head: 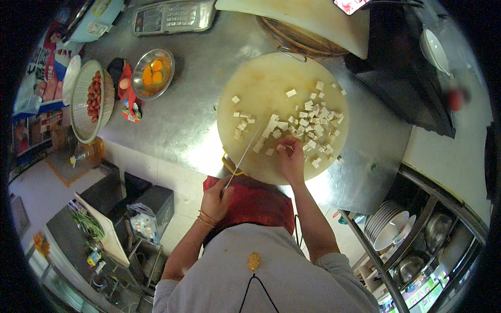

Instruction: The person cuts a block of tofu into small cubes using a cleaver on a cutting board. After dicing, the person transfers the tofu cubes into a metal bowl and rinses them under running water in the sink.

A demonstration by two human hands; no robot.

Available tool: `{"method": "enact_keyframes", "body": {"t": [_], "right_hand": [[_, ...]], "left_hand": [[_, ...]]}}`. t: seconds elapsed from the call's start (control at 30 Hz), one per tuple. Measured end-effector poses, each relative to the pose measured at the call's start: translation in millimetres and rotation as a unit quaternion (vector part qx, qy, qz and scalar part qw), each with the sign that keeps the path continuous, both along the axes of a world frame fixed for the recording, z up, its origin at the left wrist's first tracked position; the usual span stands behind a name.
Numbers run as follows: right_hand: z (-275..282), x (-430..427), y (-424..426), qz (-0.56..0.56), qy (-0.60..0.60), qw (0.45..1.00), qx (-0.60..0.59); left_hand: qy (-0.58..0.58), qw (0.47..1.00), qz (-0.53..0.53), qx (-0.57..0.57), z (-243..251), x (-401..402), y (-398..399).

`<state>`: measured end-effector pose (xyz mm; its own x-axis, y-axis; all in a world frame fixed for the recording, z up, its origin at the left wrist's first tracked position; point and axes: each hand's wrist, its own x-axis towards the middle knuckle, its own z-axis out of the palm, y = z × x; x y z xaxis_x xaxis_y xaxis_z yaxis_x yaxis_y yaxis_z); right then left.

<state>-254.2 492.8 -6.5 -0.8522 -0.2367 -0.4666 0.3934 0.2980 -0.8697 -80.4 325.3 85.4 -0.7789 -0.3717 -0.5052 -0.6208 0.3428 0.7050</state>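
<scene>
My left hand [216,200] grips the handle of a kitchen knife [249,150]. Its blade is seen nearly edge-on and slants up across the left part of a round, pale cutting board [250,82]. White cubes that look like tofu [319,117] are heaped on the board's right half. A few more cubes [242,125] lie left of the blade, and larger white pieces [273,122] sit just right of it. Low on the board, my right hand [291,160] has its fingertips pinched around a small white piece [285,147].
A metal bowl of cracked eggs [153,74] and a basket of small reddish items [87,101] stand left on the steel table [188,109]. A scale [174,17] and another board [313,23] are behind. One cube [340,159] lies at the board's right edge.
</scene>
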Motion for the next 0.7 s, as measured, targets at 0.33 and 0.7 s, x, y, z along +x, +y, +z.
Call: {"method": "enact_keyframes", "body": {"t": [0.33, 0.7], "right_hand": [[-10, 40, 33, 0.092, 0.225, 0.952, 0.186], [13, 40, 51, -0.029, 0.336, 0.924, 0.179]], "left_hand": [[0.037, 0.991, -0.127, -0.036, -15, 30, -18], [0.044, 0.984, 0.067, -0.158, -55, -31, -31]]}}
